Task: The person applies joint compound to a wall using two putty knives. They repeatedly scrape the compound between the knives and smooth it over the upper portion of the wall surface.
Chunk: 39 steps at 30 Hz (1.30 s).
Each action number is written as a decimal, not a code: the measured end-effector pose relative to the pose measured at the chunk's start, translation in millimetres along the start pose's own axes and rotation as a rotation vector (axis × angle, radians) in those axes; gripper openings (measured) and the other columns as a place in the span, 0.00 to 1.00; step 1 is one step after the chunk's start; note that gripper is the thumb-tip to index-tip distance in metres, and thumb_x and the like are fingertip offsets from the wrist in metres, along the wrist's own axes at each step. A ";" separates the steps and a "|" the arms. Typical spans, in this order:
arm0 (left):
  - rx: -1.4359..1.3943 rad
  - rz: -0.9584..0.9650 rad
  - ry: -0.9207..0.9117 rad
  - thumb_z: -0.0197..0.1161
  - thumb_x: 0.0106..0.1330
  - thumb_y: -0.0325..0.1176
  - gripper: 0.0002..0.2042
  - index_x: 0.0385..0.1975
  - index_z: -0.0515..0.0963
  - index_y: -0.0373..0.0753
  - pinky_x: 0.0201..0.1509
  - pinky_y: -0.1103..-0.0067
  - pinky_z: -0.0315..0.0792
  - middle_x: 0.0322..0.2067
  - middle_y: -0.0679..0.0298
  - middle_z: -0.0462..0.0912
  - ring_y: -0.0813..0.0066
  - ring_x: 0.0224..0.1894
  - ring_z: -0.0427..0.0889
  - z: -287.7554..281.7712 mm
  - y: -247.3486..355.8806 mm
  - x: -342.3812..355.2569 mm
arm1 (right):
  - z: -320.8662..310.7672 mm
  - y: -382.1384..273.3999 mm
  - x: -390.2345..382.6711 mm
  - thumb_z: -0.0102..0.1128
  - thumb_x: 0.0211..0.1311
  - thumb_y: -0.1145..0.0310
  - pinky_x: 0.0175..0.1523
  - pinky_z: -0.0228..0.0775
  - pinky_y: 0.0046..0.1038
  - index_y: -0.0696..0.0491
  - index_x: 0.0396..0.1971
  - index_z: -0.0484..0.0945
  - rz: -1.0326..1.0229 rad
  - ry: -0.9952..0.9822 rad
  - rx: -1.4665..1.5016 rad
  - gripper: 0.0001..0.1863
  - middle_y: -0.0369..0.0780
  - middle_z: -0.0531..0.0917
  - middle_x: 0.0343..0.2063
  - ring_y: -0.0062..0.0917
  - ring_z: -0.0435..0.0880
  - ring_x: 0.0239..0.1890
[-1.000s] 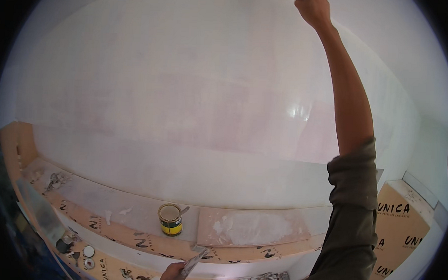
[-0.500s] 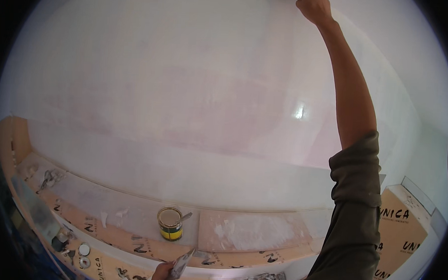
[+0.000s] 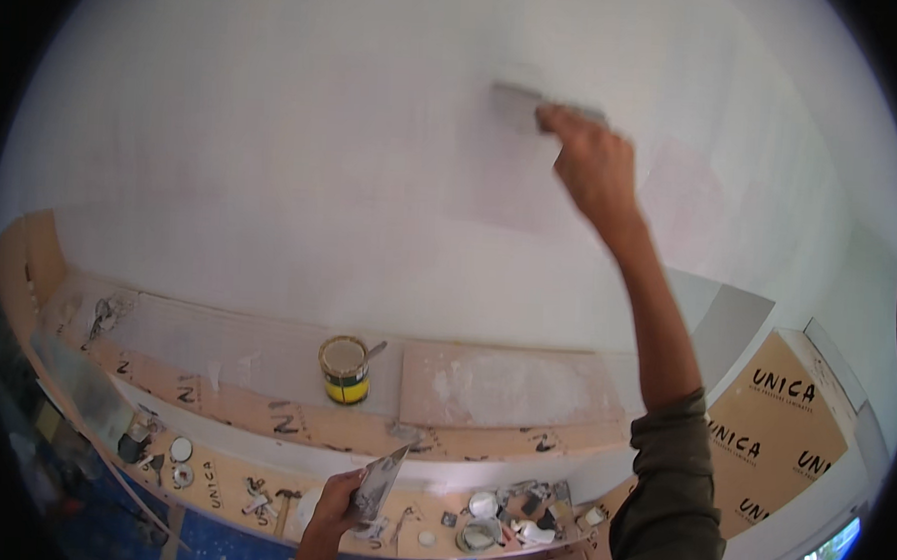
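Observation:
My right hand (image 3: pixel 596 164) is closed around a wide putty knife (image 3: pixel 517 91), its blade against the white wall (image 3: pixel 274 152), which shows faint pinkish patches. Motion blurs that blade a little. Low in the middle, my left hand (image 3: pixel 334 500) grips a flat metal scraper (image 3: pixel 384 480), tilted up, with whitish smears on its face. Beyond the left hand, an open yellow-and-dark tin (image 3: pixel 346 384) of pale filler stands on the ledge (image 3: pixel 265 352). A thin handle leans out over its rim.
Right of the tin lies a pinkish board (image 3: pixel 514 388) smeared with white. A lower shelf (image 3: pixel 224 485) carries several tools, including a hammer (image 3: pixel 284 508), and small containers. Brown printed sheeting (image 3: pixel 763 414) covers a box-like surface at right. Blue sheeting (image 3: pixel 222 540) lies below.
My right hand has come down the wall from the upper edge, bringing the putty knife into view. The view has tilted down, and my left hand with its scraper shows higher and more fully.

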<state>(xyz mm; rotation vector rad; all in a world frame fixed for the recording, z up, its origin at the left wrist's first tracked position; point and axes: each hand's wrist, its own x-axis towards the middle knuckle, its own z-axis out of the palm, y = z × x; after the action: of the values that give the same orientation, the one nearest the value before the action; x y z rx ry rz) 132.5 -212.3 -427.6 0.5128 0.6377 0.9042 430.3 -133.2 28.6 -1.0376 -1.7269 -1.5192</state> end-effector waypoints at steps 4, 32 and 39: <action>0.063 -0.010 -0.042 0.50 0.67 0.30 0.14 0.44 0.72 0.22 0.37 0.75 0.77 0.36 0.52 0.81 0.68 0.33 0.82 13.8 -7.8 -29.3 | -0.9 -57.3 -87.5 0.53 0.42 0.85 0.41 0.77 0.31 0.54 0.43 0.78 -0.003 -0.053 0.026 0.23 0.43 0.82 0.42 0.34 0.82 0.41; -0.055 0.141 0.046 0.44 0.68 0.27 0.15 0.46 0.69 0.20 0.47 0.72 0.76 0.40 0.50 0.79 0.62 0.42 0.81 0.8 10.0 -25.7 | -65.6 212.3 233.7 0.51 0.57 0.73 0.48 0.71 0.42 0.54 0.41 0.81 0.136 0.247 -0.223 0.13 0.49 0.81 0.38 0.45 0.78 0.43; 0.063 0.083 0.019 0.47 0.68 0.26 0.14 0.46 0.71 0.21 0.46 0.76 0.75 0.39 0.53 0.80 0.68 0.40 0.82 21.7 7.1 2.3 | -51.9 131.4 117.1 0.53 0.54 0.76 0.41 0.72 0.40 0.57 0.33 0.83 0.157 0.031 -0.070 0.10 0.51 0.82 0.31 0.45 0.81 0.35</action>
<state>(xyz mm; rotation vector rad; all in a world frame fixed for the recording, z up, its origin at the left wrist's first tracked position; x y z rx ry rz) 144.7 -209.7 -408.4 0.5910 0.6672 0.9705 481.1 -160.9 202.7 -1.1511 -1.5426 -1.4972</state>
